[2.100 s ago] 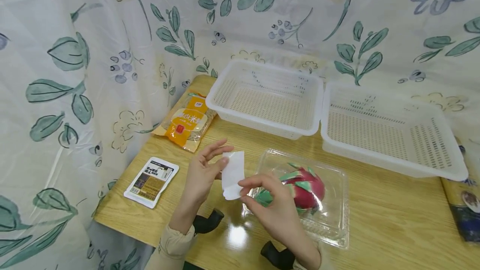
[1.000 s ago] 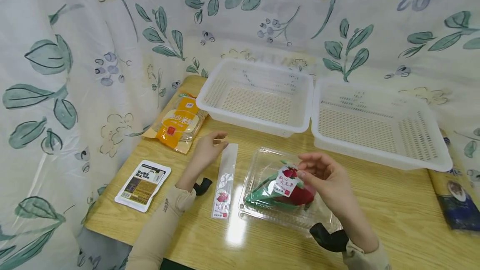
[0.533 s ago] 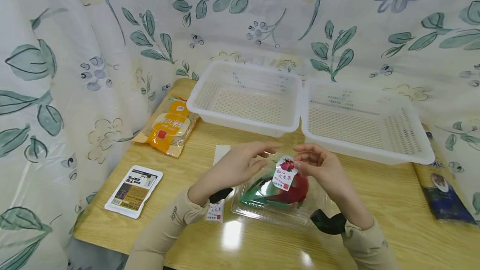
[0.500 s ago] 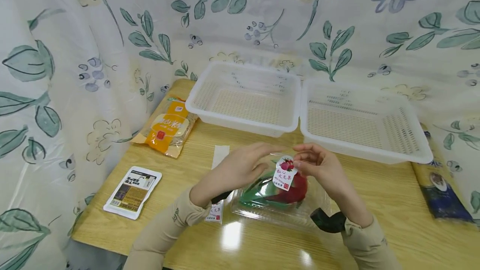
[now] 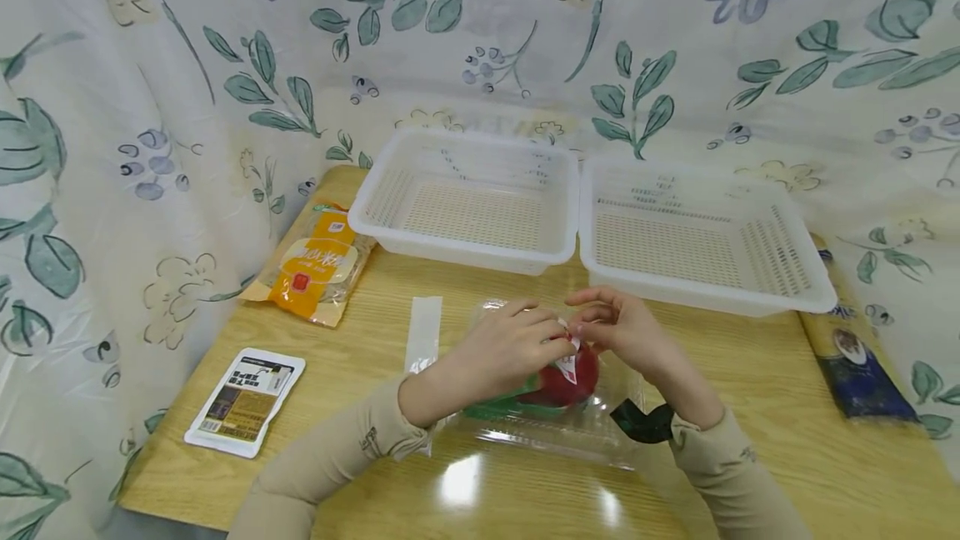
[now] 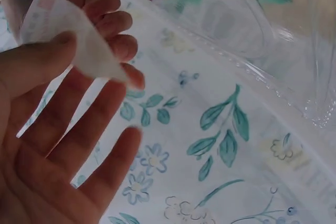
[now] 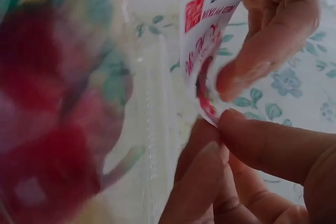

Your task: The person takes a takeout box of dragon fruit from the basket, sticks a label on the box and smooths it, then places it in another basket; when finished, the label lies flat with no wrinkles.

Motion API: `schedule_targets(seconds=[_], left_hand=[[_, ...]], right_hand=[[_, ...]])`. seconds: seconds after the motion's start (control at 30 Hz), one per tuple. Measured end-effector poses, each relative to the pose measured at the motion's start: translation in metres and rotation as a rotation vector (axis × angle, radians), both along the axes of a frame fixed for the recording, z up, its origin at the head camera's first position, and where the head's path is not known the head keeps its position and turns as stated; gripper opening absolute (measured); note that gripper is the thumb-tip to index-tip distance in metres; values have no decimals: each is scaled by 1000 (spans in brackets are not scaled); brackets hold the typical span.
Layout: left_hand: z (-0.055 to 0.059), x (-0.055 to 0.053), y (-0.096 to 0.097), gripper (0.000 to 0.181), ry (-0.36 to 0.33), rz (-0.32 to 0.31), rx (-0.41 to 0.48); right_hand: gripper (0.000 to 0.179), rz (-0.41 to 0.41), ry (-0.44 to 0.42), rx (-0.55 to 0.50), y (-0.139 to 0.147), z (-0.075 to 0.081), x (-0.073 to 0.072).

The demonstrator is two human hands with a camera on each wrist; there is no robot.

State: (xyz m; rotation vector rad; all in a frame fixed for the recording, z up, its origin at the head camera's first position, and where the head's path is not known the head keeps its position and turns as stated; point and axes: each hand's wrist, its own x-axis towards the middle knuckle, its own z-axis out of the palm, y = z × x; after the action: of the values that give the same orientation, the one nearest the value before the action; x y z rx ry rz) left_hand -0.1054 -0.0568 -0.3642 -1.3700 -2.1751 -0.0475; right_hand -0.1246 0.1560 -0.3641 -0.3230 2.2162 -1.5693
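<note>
A small white sticker [image 5: 568,367] printed with red fruit and writing is between both hands. My right hand [image 5: 626,330] pinches one end between thumb and finger. With thumb and fingertips, my left hand [image 5: 502,348] holds the sticker [image 6: 86,51] from the other side. In the right wrist view the sticker [image 7: 207,40] curves between them. Beneath the hands a clear plastic box [image 5: 555,444] contains a red dragon fruit [image 5: 581,382] with green scales. The left hand and forearm partly cover the box and a white strip of sticker backing [image 5: 424,332] on the table.
Two white perforated baskets, left [image 5: 465,244] and right [image 5: 697,290], stand side by side behind the box. An orange food bag [image 5: 315,261] and a white pouch [image 5: 246,402] lie at left. A blue and yellow bag [image 5: 855,357] lies at right. A floral curtain [image 5: 465,23] hangs behind.
The backing strip, earlier in both hands, went down on the table left of the box. The right hand kept the sticker over the box. The left hand moved right and took hold of it.
</note>
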Motion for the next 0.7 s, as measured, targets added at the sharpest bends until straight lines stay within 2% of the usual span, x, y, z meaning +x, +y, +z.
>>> schedule_targets(seconds=[0.2,0.37,0.47,0.57,0.7], left_hand=[[0,3,0,16,-82,64,-165],[1,3,3,12,-72,104,-308],[0,2,3,13,-88,119,-351],[-1,3,3,16,-121,122,-346],[-2,7,2,17,-176,122,-310]], right_hand=[[37,47,74,72,-8,-6,1],[33,44,97,125,-13,-5,3],[31,26,146,186,-17,-4,7],[30,8,253,289,-21,-2,14],[29,-1,495,469,-27,0,30]])
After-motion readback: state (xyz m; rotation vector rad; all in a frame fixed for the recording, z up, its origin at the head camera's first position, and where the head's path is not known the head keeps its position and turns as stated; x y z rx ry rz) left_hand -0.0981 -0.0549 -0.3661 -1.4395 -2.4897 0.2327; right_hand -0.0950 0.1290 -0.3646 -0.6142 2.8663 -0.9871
